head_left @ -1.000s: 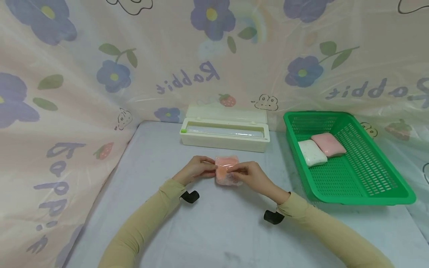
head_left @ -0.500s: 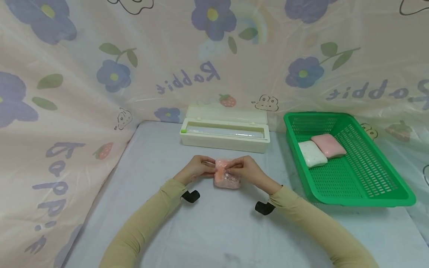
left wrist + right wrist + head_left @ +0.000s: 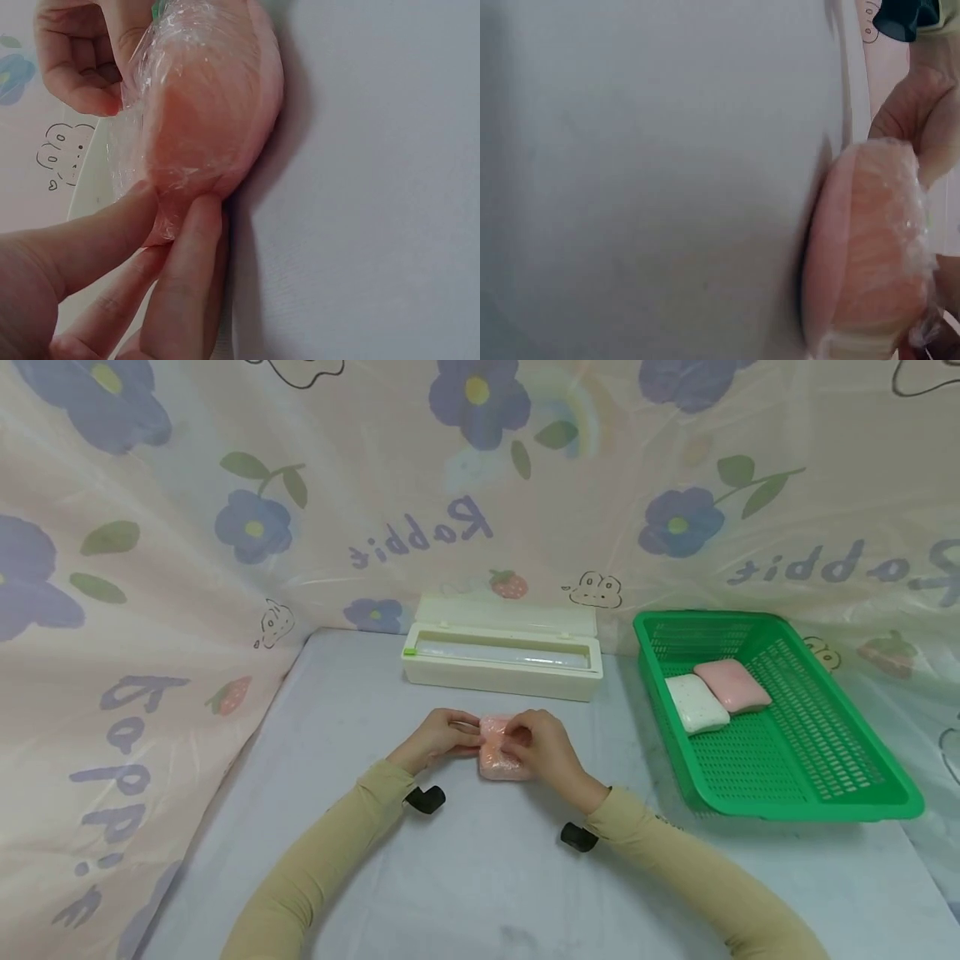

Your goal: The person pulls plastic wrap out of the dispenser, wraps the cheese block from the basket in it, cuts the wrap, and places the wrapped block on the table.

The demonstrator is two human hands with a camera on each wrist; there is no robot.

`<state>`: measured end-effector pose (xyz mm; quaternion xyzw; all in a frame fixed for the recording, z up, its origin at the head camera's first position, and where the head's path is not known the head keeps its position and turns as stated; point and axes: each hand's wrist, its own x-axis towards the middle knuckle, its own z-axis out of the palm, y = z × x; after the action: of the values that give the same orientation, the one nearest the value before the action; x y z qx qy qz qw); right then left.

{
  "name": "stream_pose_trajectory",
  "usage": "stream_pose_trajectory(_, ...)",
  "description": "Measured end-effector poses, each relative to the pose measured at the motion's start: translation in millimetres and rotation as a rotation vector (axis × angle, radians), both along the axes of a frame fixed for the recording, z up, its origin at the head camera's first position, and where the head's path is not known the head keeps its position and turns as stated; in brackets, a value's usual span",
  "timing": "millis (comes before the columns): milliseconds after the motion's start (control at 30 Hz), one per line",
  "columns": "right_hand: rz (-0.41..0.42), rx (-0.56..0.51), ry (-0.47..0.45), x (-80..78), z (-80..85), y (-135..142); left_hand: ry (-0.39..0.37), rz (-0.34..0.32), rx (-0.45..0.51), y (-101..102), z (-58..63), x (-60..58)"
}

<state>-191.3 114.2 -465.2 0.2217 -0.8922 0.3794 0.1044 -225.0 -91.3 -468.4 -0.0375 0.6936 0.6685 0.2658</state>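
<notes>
A pink-orange bar of soap (image 3: 501, 766), wrapped in crinkled cling film (image 3: 191, 30), lies on the table in front of me. At its left end, my left hand (image 3: 441, 737) pinches the wrapped edge; thumb and forefinger press the gathered film there in the left wrist view. From the right, my right hand (image 3: 551, 750) reaches over the bar, its curled fingers and thumb pinching film on the upper face and covering part of that side. Smooth pink soap shows through the film along the bar's side in the right wrist view.
Behind the hands stands a white cling film dispenser (image 3: 502, 672), lid raised, a roll inside. To the right, a green plastic basket (image 3: 813, 812) holds a white soap bar (image 3: 696, 703) and a pink soap bar (image 3: 733, 685). Patterned cloth (image 3: 420, 460) hangs behind and at left.
My right hand has shifted left over the bar, and the loose film at its right side now lies flatter. The left hand has stayed at the left end.
</notes>
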Motion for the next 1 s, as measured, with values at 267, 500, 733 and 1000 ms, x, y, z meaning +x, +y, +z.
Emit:
stream_pose_trajectory(267, 0.025, -0.051, -0.071, -2.9, -1.7, 9, -0.011, 0.012, 0.006, -1, -3.1, 1.2)
stream_pose_trajectory(500, 0.084, -0.077, 0.103, 14.0, 12.3, 24, -0.016, -0.002, 0.035, -3, -5.3, 4.7)
stream_pose_trajectory(733, 0.219, 0.233, 0.383, 41.8, 15.3, 10, 0.017, -0.012, 0.026, -9, -2.1, 6.7)
stream_pose_trajectory(1000, 0.264, 0.561, 0.216, 54.5, -5.0, -5, 0.016, -0.014, 0.045, -5, 0.1, 7.0)
